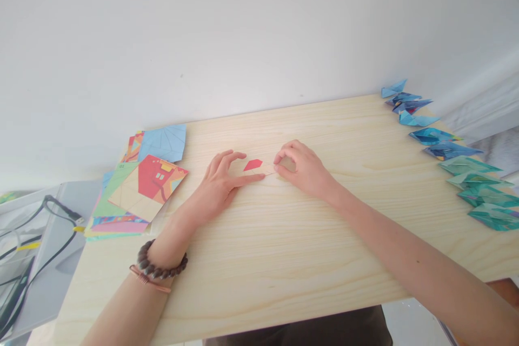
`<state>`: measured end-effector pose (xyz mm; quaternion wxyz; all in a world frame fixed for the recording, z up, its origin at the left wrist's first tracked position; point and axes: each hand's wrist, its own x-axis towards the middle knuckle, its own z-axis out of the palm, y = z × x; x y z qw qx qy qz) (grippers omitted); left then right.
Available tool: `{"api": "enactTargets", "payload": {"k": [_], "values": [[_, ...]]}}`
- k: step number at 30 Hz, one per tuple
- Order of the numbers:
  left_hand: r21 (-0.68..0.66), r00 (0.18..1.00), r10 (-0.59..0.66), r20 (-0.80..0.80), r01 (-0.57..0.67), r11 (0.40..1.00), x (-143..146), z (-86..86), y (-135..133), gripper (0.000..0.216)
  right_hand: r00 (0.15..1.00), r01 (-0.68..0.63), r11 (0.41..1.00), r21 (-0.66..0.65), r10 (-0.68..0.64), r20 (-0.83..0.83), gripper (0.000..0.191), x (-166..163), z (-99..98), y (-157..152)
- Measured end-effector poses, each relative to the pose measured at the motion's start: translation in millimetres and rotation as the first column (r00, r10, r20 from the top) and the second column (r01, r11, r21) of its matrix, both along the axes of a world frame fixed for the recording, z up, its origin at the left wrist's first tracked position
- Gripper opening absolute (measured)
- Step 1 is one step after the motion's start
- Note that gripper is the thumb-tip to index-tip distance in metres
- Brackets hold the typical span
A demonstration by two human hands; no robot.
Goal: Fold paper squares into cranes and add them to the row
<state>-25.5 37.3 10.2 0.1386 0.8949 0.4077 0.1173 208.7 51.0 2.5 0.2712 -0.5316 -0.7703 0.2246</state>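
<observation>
A small folded paper piece, beige with a red patch, lies in the middle of the light wooden table. My left hand rests flat on its left end, fingers stretched out and pressing the paper down. My right hand is at its right end, fingers curled, thumb and fingertips pinching the paper's edge. A bead bracelet is on my left wrist.
A stack of coloured origami sheets lies at the table's left edge. Several folded blue and teal paper figures line the right edge. A grey device with cables sits left of the table. A white wall stands behind.
</observation>
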Motion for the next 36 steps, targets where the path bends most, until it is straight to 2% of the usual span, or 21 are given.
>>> {"api": "enactTargets", "payload": {"k": [6,11,15,22,36], "values": [[-0.005,1.000,-0.002,-0.015,0.002,1.000,1,1.7,1,0.052,0.998,0.037,0.996,0.079,-0.040,0.047,0.007,-5,-5.6,-2],[0.005,1.000,-0.010,0.000,0.010,1.000,1,1.5,0,0.050,0.991,0.078,0.989,0.125,-0.090,0.095,0.017,-12,-8.7,-3],[0.009,1.000,-0.006,-0.007,0.006,1.000,1,1.4,0,0.048,0.991,0.084,0.989,0.126,-0.096,0.094,0.017,-12,-7.9,-4],[0.006,1.000,0.000,-0.020,0.000,1.000,1,2.0,0,0.048,0.998,0.020,0.994,0.110,-0.027,0.065,0.013,-9,-3.6,-5],[-0.017,1.000,0.003,0.010,-0.003,1.000,1,2.6,0,0.046,0.999,0.039,0.998,0.055,-0.040,0.018,0.012,-5,-1.7,-4]]}}
